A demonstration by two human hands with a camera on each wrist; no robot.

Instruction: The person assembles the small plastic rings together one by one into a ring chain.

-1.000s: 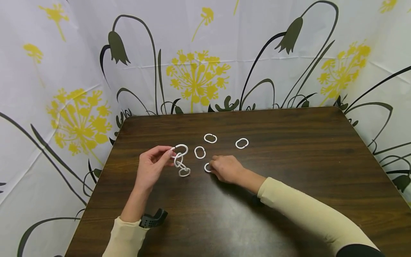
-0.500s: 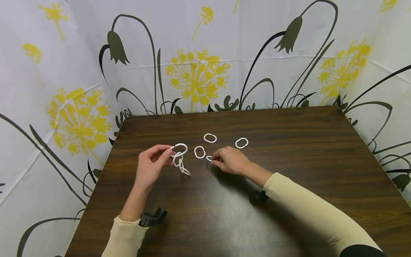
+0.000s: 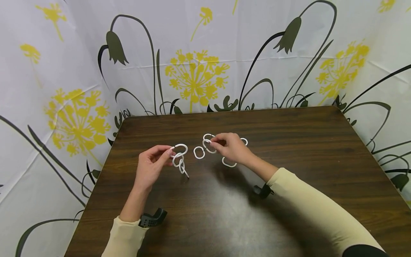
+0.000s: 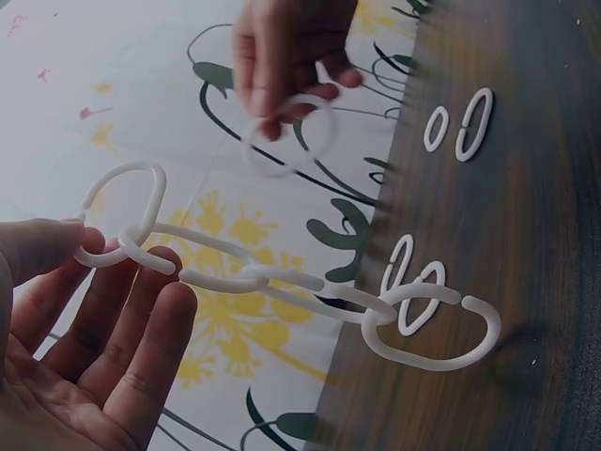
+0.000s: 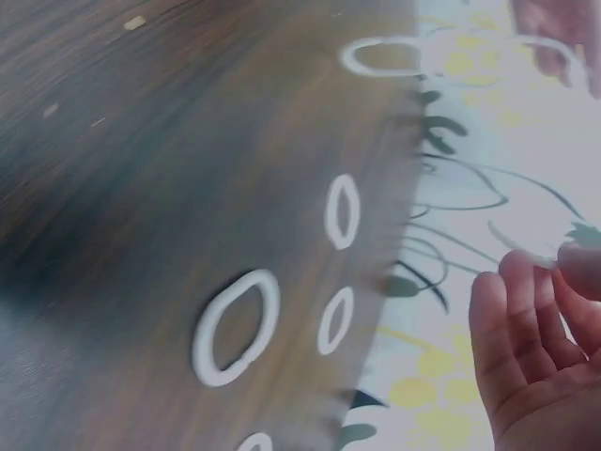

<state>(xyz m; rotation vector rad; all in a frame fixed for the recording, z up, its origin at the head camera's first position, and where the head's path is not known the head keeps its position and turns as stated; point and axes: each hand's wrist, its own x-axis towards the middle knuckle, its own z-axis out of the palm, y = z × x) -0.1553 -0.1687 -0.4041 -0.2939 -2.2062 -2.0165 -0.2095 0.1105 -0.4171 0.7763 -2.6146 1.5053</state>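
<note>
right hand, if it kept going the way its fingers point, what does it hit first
The right hand, pinching a loose ring, points left toward the other hand. First in that line is probably the single ring lying on the table, though height is unclear.

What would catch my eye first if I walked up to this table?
Probably the short chain of white rings that the left hand pinches by its top ring, hanging down to the dark wooden table. Beside it, the right hand holds a single ring raised above the loose rings on the table. Behind is a curtain printed with yellow flowers.
</note>
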